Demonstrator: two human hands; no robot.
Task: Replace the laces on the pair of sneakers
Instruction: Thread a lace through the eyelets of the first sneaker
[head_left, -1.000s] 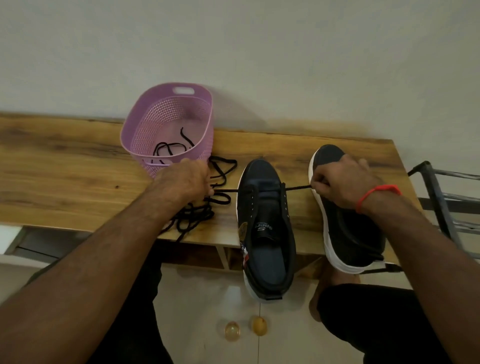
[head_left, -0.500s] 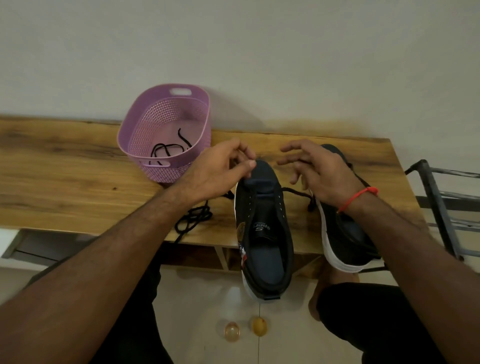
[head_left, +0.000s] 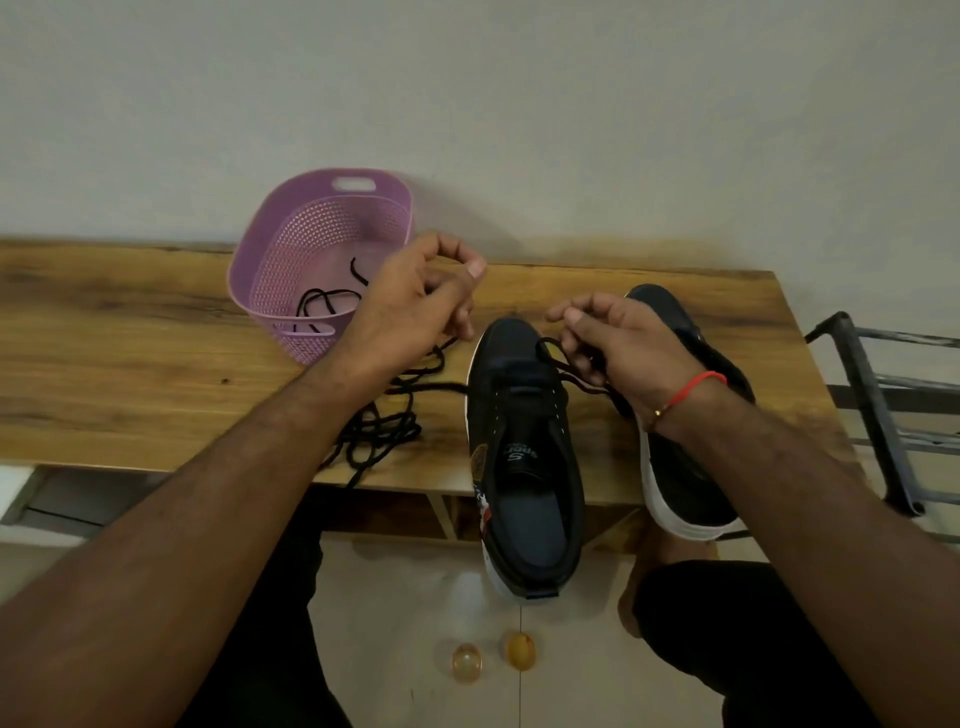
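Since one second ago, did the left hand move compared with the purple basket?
Yes. The left hand rose from the table beside the purple basket and shifted right, toward the near sneaker.

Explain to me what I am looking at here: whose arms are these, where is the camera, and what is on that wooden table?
No machine here: a person wears a camera on the head, looking forward and down, so the arms are their own. They are relacing sneakers on a wooden table. The left hand is raised with its fingers curled; whether it pinches the lace is hard to tell. The right hand pinches a black lace at the toe end of the near sneaker. The second sneaker lies partly under that arm. Loose black laces are heaped on the table to the left, and a purple basket behind them holds another lace. A metal rack stands to the right.
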